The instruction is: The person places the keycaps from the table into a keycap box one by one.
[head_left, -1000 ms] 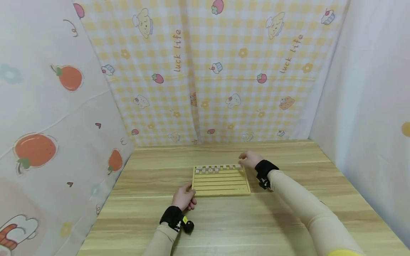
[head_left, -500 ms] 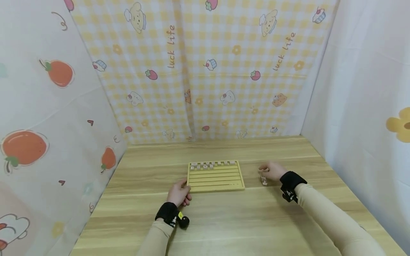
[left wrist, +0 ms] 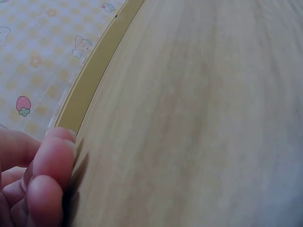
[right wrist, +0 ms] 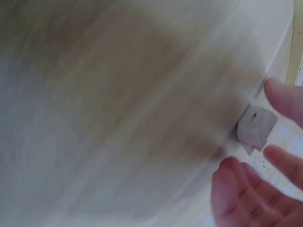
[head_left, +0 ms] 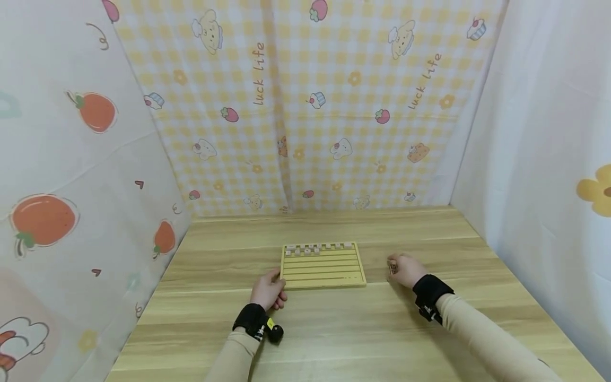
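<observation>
A yellow tray (head_left: 324, 269) with ridged rows lies on the wooden table, several small pale keycaps (head_left: 316, 251) set along its top two rows. My left hand (head_left: 268, 292) grips the tray's near left corner, fingers curled at its edge; in the left wrist view the fingertips (left wrist: 54, 156) meet the yellow side. To the right of the tray, my right hand (head_left: 408, 270) is low over the table around a loose keycap (right wrist: 257, 126). That keycap bears a small dark arrow. Thumb and fingers stand spread on either side of it, with a gap at the thumb.
Wood-patterned table (head_left: 305, 329) stretches around the tray. A checked yellow cloth (head_left: 305, 132) hangs behind its far edge, with white printed cloths (head_left: 86, 159) at both sides. Each wrist wears a black strap with a camera.
My right hand has moved from the tray's upper right corner out to the right and down around the loose keycap. The left hand keeps its hold on the tray; the head view has shifted slightly.
</observation>
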### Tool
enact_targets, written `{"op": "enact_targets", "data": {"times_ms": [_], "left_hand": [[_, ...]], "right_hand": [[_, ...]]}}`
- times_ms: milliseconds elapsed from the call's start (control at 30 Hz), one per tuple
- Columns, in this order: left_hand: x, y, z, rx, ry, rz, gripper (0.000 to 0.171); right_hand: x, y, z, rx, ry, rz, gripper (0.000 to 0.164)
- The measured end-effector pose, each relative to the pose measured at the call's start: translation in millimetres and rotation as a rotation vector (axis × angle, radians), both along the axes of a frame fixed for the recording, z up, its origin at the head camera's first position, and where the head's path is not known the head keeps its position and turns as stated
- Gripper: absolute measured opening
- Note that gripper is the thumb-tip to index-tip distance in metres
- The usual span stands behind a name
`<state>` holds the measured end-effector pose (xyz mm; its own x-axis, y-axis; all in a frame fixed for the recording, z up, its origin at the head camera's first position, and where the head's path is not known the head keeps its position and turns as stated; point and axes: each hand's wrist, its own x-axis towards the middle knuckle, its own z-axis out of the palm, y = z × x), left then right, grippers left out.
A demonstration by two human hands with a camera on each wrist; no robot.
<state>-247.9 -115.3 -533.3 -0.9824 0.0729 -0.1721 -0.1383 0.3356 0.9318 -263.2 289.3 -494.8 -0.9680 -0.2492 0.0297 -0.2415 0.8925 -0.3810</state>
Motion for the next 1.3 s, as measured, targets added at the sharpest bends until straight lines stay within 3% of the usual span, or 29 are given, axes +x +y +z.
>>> {"op": "enact_targets", "data": {"times_ms": [100,267,500,733,800,900,1033,1100,1167,1200,1300], "left_hand": [[0.4,0.7,1.0,0.000,-0.015,0.000,0.057],[2.7,1.0,4.0,-0.002,-0.005,0.000,0.056],[2.7,0.7,1.6,-0.004,-0.005,0.004,0.056],[2.3,0.2,2.7,0.003,-0.004,0.002,0.056],[3.5,0.6,5.7,-0.001,0.001,0.003,0.055],[4.6,-0.3,10.5,-0.008,0.003,0.011,0.054],[3.4,-1.9,10.7,-0.007,0.009,0.019,0.054],[2.9,-2.0,9.7,-0.003,0.010,0.020,0.054],[3.0,-1.4,8.9,0.000,0.014,0.013,0.054],[3.4,-1.1,8.6,-0.001,0.017,0.008,0.054],[4.1,0.1,7.5,-0.001,0.024,-0.002,0.054]], "right_hand": [[2.9,1.5,1.4,-0.002,-0.024,-0.057,0.057],[7.1,4.4,-1.0,-0.063,-0.032,-0.105,0.033],[10.8,5.0,-4.7,-0.098,0.054,-0.065,0.030],[-2.4,7.2,12.7,-0.240,0.010,-0.045,0.013],[-7.4,3.8,20.3,-0.306,-0.026,-0.034,0.015],[-15.9,-12.0,27.2,-0.571,-0.232,-0.027,0.030],[-29.0,-50.6,25.4,-1.169,-0.646,-0.077,0.035],[-36.8,-74.6,23.4,-1.340,-0.756,-0.101,0.033],[-44.6,-100.4,23.4,-1.324,-0.746,-0.085,0.030],[-47.6,-113.6,24.1,-1.216,-0.665,-0.052,0.029],[-58.3,-150.9,23.9,-0.684,-0.323,0.062,0.028]]}}
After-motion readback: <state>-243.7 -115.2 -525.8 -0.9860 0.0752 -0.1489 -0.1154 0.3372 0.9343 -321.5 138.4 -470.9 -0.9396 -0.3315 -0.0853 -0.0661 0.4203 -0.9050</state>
